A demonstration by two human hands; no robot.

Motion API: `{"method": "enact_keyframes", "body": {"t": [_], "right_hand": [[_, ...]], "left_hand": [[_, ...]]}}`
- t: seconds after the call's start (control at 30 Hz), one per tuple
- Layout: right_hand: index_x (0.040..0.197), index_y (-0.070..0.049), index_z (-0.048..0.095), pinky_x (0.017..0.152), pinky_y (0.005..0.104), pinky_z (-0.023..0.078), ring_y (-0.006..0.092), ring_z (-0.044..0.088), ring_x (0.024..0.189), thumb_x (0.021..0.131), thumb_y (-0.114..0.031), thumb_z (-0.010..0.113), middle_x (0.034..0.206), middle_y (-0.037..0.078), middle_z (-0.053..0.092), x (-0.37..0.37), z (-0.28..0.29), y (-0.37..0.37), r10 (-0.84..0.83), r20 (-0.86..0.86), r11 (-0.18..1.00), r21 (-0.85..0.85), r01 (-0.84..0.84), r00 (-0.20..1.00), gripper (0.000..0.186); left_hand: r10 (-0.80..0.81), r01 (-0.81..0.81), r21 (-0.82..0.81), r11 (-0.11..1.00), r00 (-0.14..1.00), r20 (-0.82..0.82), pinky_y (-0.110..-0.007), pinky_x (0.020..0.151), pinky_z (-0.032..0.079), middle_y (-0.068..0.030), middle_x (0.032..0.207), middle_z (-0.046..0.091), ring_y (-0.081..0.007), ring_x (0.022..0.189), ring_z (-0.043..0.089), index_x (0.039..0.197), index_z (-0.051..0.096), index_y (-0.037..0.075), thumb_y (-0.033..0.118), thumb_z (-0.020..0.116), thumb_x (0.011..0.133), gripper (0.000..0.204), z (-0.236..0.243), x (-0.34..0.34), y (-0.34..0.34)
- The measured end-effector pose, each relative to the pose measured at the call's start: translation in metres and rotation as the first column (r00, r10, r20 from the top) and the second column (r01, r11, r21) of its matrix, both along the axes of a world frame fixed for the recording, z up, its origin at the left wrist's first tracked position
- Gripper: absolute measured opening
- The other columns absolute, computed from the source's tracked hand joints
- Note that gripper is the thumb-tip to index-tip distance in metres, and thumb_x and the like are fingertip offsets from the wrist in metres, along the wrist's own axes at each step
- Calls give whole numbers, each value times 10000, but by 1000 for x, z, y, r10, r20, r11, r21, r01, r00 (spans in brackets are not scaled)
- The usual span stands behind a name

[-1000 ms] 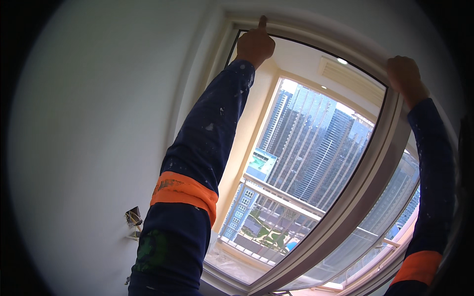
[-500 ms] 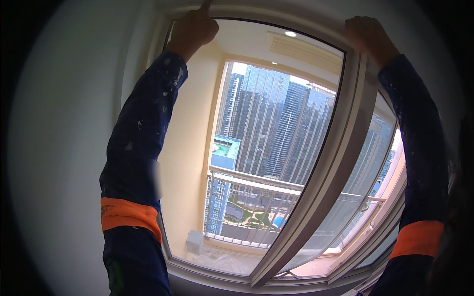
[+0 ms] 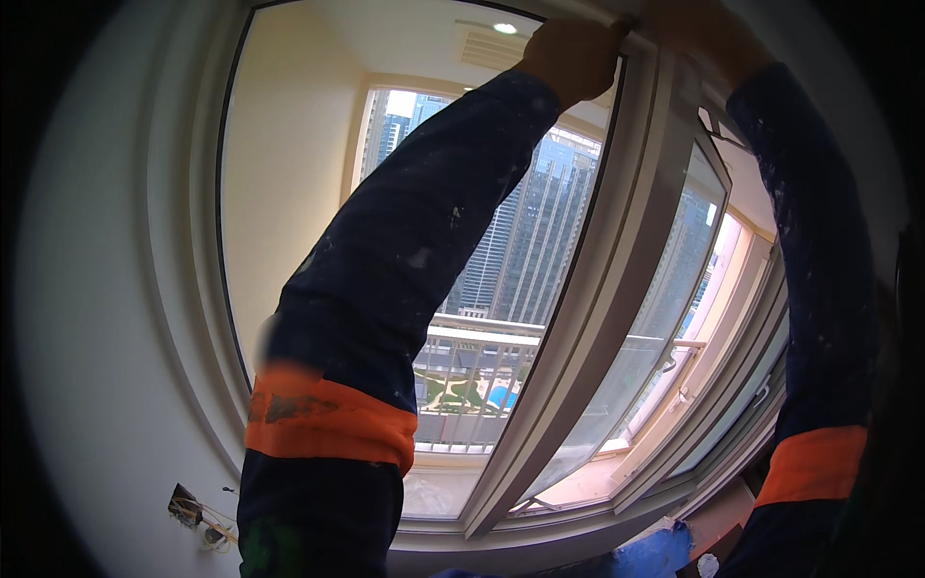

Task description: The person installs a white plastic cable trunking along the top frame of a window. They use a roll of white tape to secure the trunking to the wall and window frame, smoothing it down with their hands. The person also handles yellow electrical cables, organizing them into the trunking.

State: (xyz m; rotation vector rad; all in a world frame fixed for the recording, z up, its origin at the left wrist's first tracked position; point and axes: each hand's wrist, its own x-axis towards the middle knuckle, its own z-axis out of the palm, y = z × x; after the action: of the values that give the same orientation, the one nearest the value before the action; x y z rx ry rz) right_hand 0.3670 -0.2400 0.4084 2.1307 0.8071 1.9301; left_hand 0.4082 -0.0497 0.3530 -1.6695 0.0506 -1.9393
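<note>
Both my arms, in dark blue paint-flecked sleeves with orange bands, reach up to the top of a window frame [image 3: 617, 241]. At the upper corner of the fixed glass pane, my left hand [image 3: 575, 60] is closed, its fingertips against the frame's top. Whatever those fingers hold, if anything, is too dark to make out. Just to the right, close to the left fingertips, is my right hand [image 3: 708, 39]. It is smeared by motion and partly lost in shadow, so its fingers cannot be read. Below it a hinged window sash [image 3: 665, 308] stands tilted outward.
A pale wall [image 3: 106, 289] runs along the left, with an open electrical box [image 3: 185, 503] and loose wires low on it. Beyond the glass are a balcony railing [image 3: 482, 332] and tall buildings. Something blue [image 3: 655, 554] lies at the bottom edge.
My left hand has moved right along the top of the frame, from the pane's left corner to beside my right hand. The view has shifted, bringing the electrical box into sight.
</note>
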Motion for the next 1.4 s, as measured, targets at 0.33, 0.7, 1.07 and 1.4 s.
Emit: {"method": "enact_keyframes", "body": {"t": [0.33, 0.7, 1.07, 1.4], "right_hand": [[1178, -149, 762, 924, 451, 573, 365, 700, 1093, 798, -72, 716, 1158, 171, 739, 30, 7, -27, 111, -47, 994, 2, -111, 993, 390], [1055, -72, 801, 857, 432, 565, 331, 728, 955, 813, -240, 799, 1029, 173, 772, 35, 11, -76, 585, -150, 800, -55, -597, 797, 295], [894, -35, 787, 804, 494, 570, 398, 714, 861, 865, -186, 604, 921, 180, 756, 78, 9, -79, 284, 95, 946, -191, -263, 954, 239], [879, -9, 781, 794, 498, 574, 400, 719, 854, 889, -175, 603, 924, 220, 744, 68, 5, -75, 274, 126, 955, -156, -253, 954, 244]], "left_hand": [[128, -127, 19, 992, 992, -7, -376, 604, 590, -116, 805, 750, -269, 700, 747, 1458, 530, 71, 189, 530, 1018, 455, -1, 23, -21], [150, -150, 1, 989, 987, -58, -393, 605, 589, -161, 762, 743, -304, 695, 750, 1402, 524, -40, 186, 586, 983, 480, -3, 18, -37], [193, -193, 13, 981, 972, -137, -414, 622, 598, -192, 773, 740, -324, 706, 753, 1395, 503, -99, 148, 641, 903, 567, 0, 21, -50], [115, -135, -129, 982, 981, -155, -425, 759, 619, -222, 880, 748, -377, 808, 755, 1488, 425, -90, 141, 588, 926, 629, -7, 28, -61]]}}
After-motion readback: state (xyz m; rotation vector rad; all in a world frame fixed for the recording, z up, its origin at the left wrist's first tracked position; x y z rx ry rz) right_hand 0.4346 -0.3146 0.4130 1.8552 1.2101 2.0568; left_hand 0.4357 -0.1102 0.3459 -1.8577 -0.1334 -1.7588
